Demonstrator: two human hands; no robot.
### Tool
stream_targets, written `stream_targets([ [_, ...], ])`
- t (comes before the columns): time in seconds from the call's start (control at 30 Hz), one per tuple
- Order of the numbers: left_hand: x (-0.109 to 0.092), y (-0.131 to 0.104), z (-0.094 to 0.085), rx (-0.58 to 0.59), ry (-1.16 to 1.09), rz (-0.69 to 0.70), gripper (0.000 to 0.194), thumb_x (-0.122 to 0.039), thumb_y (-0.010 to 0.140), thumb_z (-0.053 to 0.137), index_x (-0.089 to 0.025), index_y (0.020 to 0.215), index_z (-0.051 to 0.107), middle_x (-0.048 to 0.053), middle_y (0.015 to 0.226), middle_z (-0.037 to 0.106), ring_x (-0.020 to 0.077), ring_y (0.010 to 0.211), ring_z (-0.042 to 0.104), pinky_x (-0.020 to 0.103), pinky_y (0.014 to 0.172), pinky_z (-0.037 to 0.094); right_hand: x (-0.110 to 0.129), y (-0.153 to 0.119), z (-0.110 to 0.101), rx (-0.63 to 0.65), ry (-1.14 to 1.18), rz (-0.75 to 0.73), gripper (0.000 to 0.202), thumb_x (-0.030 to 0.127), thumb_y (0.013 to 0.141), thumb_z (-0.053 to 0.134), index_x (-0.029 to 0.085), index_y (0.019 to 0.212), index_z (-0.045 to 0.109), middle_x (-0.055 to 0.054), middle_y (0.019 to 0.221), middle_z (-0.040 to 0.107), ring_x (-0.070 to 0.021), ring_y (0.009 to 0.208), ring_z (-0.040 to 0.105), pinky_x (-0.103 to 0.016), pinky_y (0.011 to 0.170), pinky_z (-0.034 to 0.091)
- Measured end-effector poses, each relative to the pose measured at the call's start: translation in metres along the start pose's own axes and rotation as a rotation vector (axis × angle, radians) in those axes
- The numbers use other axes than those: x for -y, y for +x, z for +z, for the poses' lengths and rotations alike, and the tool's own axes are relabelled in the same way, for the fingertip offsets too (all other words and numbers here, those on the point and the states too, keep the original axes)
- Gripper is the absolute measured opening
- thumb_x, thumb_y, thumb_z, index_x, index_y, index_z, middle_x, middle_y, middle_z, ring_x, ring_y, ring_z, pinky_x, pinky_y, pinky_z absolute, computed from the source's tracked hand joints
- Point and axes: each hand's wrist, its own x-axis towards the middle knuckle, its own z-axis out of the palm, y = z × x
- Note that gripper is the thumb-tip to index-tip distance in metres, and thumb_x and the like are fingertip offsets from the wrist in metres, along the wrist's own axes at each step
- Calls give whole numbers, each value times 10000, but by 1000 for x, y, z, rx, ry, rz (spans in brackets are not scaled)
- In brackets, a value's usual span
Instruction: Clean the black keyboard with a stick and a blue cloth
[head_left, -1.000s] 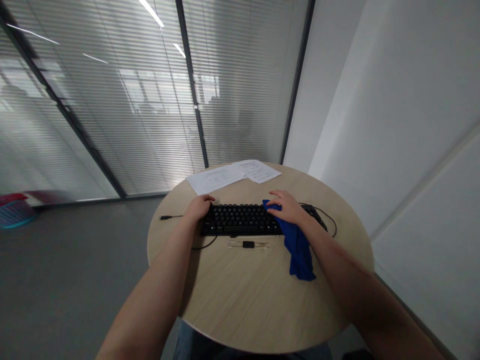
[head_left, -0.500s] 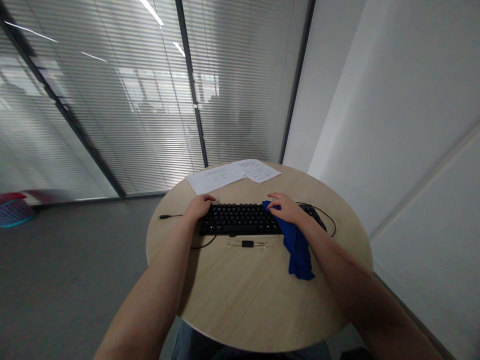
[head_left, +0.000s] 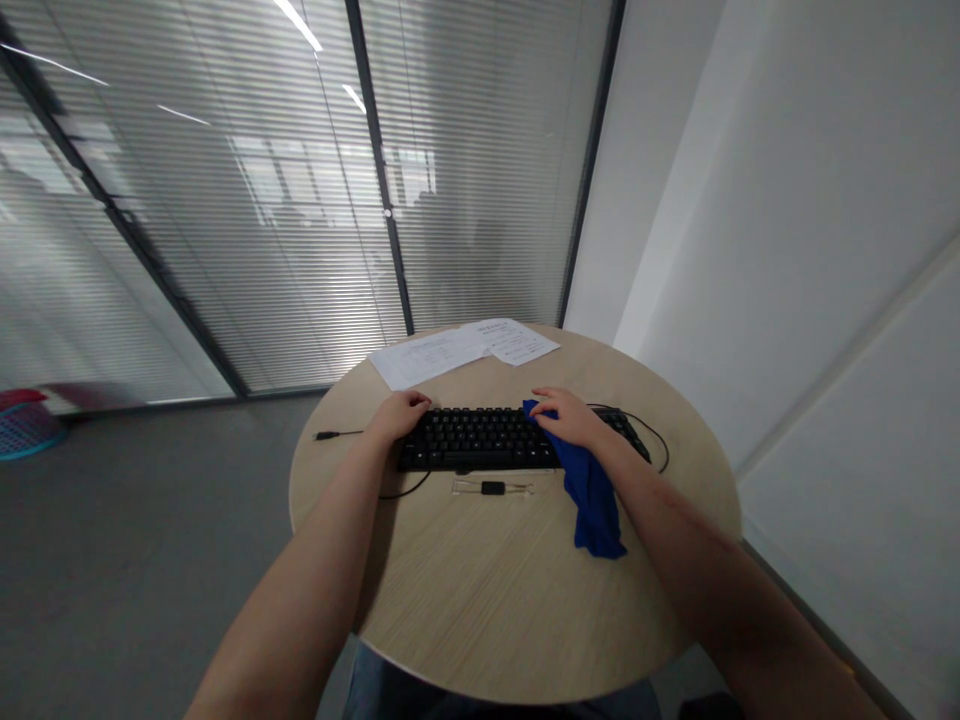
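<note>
A black keyboard [head_left: 480,440] lies across the middle of the round table. My left hand [head_left: 403,412] is closed around the keyboard's upper left corner, its thumb and fingers curled at the edge. Over the keyboard's right part rests my right hand [head_left: 566,414], with a blue cloth [head_left: 596,500] bunched under its fingers. The cloth trails from the keys down onto the tabletop, below my right wrist. My right hand and forearm hide some keys on that side. In front of the keyboard lies a small thin object with a black middle [head_left: 493,488] and pale ends.
Printed paper sheets [head_left: 442,355] lie at the far side of the wooden table [head_left: 480,590]. The keyboard's cable runs left to a USB plug [head_left: 326,435] and loops out on the right. A blue and red basket [head_left: 30,425] stands on the floor at left.
The whole view has shifted very slightly. Both hands, the cloth and the keyboard keep the same places relative to each other.
</note>
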Motion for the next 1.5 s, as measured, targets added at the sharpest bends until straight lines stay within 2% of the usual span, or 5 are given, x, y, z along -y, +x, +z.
stream_targets([
  [0.63,4,3,3,16,-2,-5,291,-330,855,565,-202,1002,782,70,1056,783,239,1016,699,291,916,503,2,1,-1,46,100,105,232,111,778,583,235,788,779,-65,1304,668,-255,1217,617,-437,1112,413],
  [0.83,4,3,3,23,31,10,314,-327,867,551,-183,1021,784,91,1066,780,247,1018,700,298,906,506,-1,2,2,31,58,105,270,124,792,578,212,932,791,-99,1351,639,-268,1255,592,-448,1132,392],
  [1.03,2,1,2,26,26,2,300,-326,864,560,-189,1015,781,84,1055,782,243,1007,702,292,900,505,0,2,0,64,96,111,239,121,792,567,228,789,781,-68,1348,643,-260,1255,595,-438,1135,392],
  [1.27,2,1,2,8,-12,4,280,-314,848,578,-192,994,783,86,1049,783,248,1003,699,305,905,503,-2,2,2,18,76,117,248,125,784,589,224,902,784,-92,1329,648,-271,1252,598,-457,1128,395],
  [1.5,3,3,2,25,9,4,291,-312,862,559,-191,1004,782,89,1060,781,244,1012,702,298,917,503,-1,2,2,40,93,116,219,123,785,574,221,779,770,-81,1353,638,-261,1256,594,-441,1129,398],
])
